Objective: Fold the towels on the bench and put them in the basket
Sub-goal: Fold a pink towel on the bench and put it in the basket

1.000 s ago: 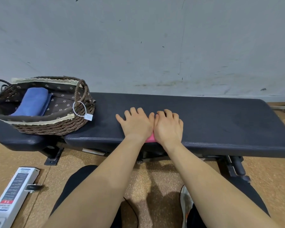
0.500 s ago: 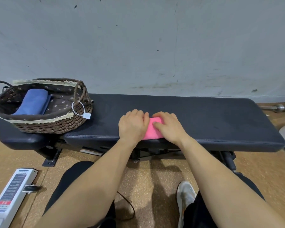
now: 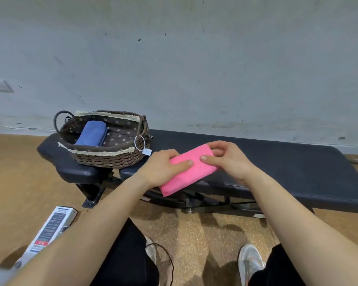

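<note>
A folded pink towel (image 3: 191, 172) is lifted off the black bench (image 3: 287, 168), tilted with its near end low. My left hand (image 3: 165, 168) grips its left side, thumb on top and fingers underneath. My right hand (image 3: 227, 158) pinches its far right end between thumb and fingers. The wicker basket (image 3: 110, 157) sits on the bench's left end, to the left of my hands. A folded blue towel (image 3: 92, 134) lies inside it on the left.
A white tag (image 3: 147, 151) hangs from the basket's right handle. On the cork floor lie a white box (image 3: 50, 230) at the left, a black cable (image 3: 165, 256), and my shoes. A grey wall stands right behind the bench.
Both hands went from pressing the pink towel flat on the bench to gripping it and lifting it off, toward the left. My head turned left, so the basket sits nearer the middle.
</note>
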`<state>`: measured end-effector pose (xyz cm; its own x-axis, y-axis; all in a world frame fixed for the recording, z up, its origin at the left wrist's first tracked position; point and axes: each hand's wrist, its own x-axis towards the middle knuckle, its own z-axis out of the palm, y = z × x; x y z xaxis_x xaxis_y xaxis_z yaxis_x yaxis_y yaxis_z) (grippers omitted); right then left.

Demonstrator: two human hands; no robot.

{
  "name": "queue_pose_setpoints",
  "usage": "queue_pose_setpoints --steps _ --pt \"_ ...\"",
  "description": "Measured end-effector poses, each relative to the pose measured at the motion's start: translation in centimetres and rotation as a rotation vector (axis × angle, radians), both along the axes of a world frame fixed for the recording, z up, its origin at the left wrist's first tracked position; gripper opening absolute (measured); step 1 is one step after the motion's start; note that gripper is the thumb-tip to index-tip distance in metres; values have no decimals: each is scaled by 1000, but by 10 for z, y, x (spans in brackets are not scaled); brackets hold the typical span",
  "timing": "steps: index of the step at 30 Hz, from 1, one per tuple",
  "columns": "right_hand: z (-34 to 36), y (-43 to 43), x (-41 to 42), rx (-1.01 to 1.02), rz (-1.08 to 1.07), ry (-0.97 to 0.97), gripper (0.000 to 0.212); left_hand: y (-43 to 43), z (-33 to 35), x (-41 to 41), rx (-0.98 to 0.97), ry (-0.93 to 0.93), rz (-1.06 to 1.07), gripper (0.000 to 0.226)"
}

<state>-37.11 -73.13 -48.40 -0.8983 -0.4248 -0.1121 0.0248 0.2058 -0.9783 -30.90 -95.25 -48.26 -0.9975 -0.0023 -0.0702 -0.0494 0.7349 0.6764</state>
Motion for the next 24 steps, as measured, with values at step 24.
queue_pose_setpoints --steps 24 --pt "37 -350 -130 554 239 578 44 -272 11 -83 182 -185 373 22"
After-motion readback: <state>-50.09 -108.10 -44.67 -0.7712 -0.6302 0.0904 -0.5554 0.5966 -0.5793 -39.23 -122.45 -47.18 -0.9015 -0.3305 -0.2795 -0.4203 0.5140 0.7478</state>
